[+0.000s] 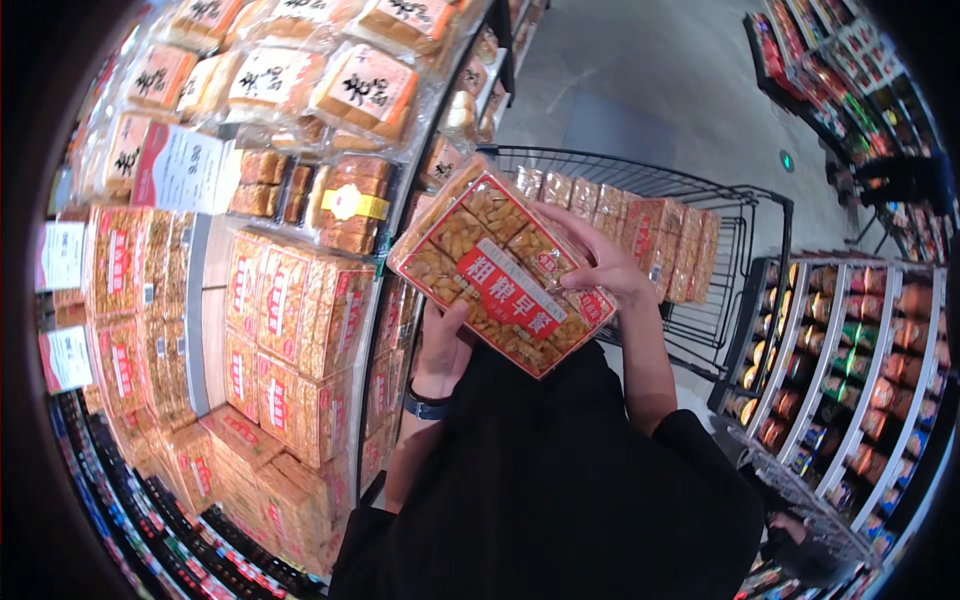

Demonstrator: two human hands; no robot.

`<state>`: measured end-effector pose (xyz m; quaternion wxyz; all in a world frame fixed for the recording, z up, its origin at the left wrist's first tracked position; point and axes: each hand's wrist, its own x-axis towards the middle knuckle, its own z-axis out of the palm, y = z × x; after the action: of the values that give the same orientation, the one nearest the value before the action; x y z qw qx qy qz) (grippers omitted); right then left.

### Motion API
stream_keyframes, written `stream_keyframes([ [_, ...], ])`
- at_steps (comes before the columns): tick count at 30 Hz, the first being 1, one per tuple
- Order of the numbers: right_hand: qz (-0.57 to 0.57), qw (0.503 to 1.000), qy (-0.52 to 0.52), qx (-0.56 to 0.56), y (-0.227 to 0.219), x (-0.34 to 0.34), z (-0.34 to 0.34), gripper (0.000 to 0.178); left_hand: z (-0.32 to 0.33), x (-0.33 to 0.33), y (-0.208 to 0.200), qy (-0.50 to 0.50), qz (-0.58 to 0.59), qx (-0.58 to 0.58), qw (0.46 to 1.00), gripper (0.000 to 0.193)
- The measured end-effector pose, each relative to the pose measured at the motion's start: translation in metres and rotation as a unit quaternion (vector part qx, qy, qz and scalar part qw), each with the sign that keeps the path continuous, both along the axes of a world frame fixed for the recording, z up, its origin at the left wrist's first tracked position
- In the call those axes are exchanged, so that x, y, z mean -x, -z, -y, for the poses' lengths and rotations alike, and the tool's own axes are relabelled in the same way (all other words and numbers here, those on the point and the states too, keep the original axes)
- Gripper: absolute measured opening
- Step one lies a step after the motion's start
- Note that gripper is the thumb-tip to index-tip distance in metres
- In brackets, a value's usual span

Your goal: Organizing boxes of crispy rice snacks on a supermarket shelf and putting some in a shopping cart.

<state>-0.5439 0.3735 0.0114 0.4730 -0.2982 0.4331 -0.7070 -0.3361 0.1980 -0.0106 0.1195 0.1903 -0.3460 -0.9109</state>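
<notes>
Between my two hands is a clear-wrapped pack of golden-brown pastries (505, 272) with a red and white label, tilted so its top face shows. My left hand (443, 345), with a dark band at the wrist, grips the lower left edge, its thumb on the front and its other fingers hidden beneath. My right hand (603, 262) is closed round the upper right side, thumb lying on the wrapper. Just beyond the pack stands a black wire shopping cart (745, 215), holding a row of similar wrapped packs (665, 240).
At left, a shelf display carries stacked matching packs (300, 310), with wrapped bread loaves (365, 90) above and price cards (180, 165) along it. Racks of packaged goods (850, 370) stand at right. Grey floor (640, 70) runs beyond the cart.
</notes>
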Motion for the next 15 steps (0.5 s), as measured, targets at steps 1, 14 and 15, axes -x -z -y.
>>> stream_keyframes([
  [1,0.009,1.000,-0.007,-0.016,-0.007,-0.001,0.009,0.107,0.000,0.002,-0.007,-0.035,0.004,-0.001,0.999,0.082],
  [14,0.144,0.979,-0.145,0.025,-0.006,-0.033,0.101,0.119,0.011,-0.064,-0.012,-0.251,-0.008,0.004,0.968,0.077],
  [15,0.156,0.975,-0.154,0.027,-0.005,-0.035,0.107,0.118,0.011,-0.069,-0.012,-0.269,-0.011,-0.015,0.963,0.077],
])
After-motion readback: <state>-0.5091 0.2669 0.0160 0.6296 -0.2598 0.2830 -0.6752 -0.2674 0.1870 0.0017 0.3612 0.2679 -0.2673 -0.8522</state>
